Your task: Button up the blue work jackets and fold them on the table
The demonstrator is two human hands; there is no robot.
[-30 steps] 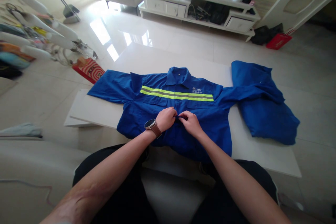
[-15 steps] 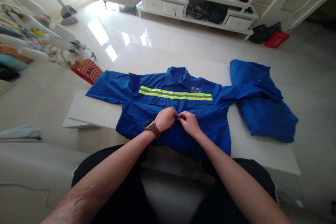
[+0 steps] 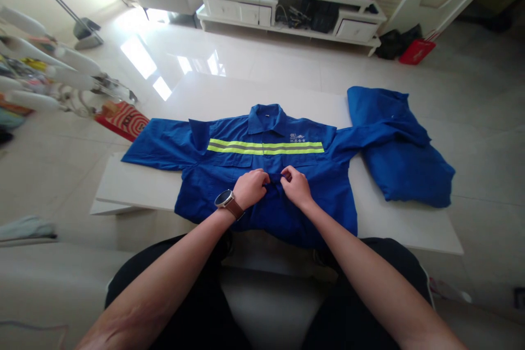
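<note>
A blue work jacket [image 3: 324, 202] with a yellow-green reflective stripe across its chest lies face up, its collar away from me and both sleeves spread out. My left hand [image 3: 250, 188], a watch [image 3: 225, 198] on its wrist, pinches the front placket just below the stripe. On the other side of the centre line, my right hand [image 3: 296, 186] has thumb and fingertips closed on the jacket front. A small gap separates the two hands. Whatever fastening lies under the fingers is too small to make out.
The jacket rests on a white table [image 3: 135, 186]. More folded blue clothing [image 3: 410, 172] sits at the table's right, under the sleeve's end. A red patterned bag [image 3: 123, 120] stands by the left sleeve. Beyond the floor is a white TV cabinet [image 3: 240, 11].
My hands, which nearly met at the placket, are now slightly farther apart, both still at the jacket front. The whole view has shifted a little.
</note>
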